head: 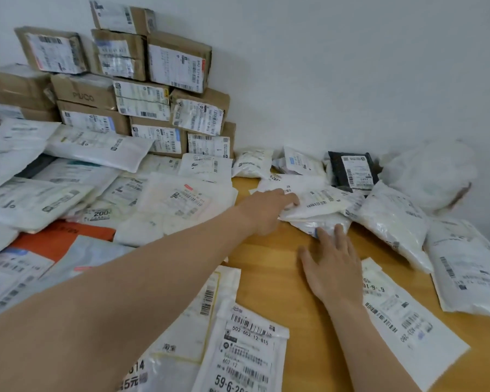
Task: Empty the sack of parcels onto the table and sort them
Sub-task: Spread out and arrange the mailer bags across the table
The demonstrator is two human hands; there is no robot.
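Note:
My left hand (269, 209) reaches across the wooden table (269, 258) and grips the near edge of a flat white parcel (320, 203) in the middle of the far pile. My right hand (333, 264) lies flat with fingers spread, its fingertips touching a clear plastic parcel (327, 226) just below that one. White mailer bags lie all around. A black parcel (352, 169) leans at the back. A crumpled white sack (433, 174) sits in the far right corner against the wall.
Brown cardboard boxes (142, 89) are stacked against the wall at the far left. White bags and an orange mailer (60, 239) cover the left side. More labelled bags lie at the near edge (246, 346) and on the right (470, 270).

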